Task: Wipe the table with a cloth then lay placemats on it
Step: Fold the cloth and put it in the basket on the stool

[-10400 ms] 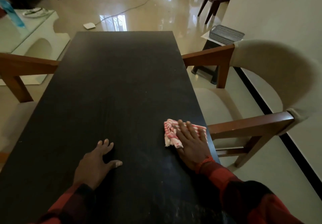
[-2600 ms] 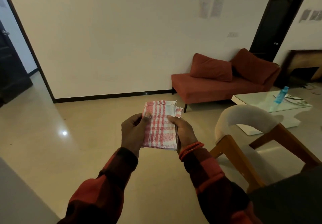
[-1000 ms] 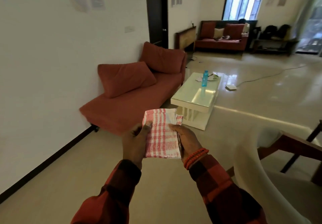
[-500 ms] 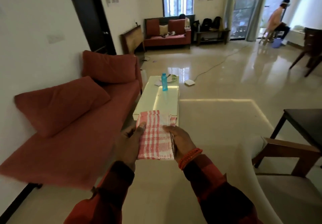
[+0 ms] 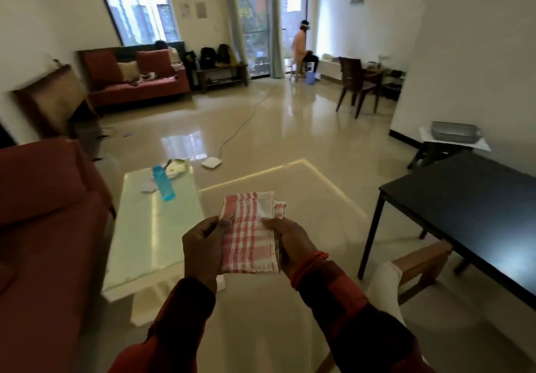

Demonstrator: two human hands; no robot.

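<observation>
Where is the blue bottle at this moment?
In the head view, the blue bottle stands at left of centre, on the far end of the white coffee table, beside the red sofa.

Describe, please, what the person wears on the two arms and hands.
Both arms are in long sleeves of a red fabric with dark, nearly black, check areas; the left sleeve and the right sleeve reach to the wrists. On the right wrist sits a bracelet of orange-red beads in a few rows. The left hand and right hand are bare, without gloves; rings cannot be made out.
</observation>
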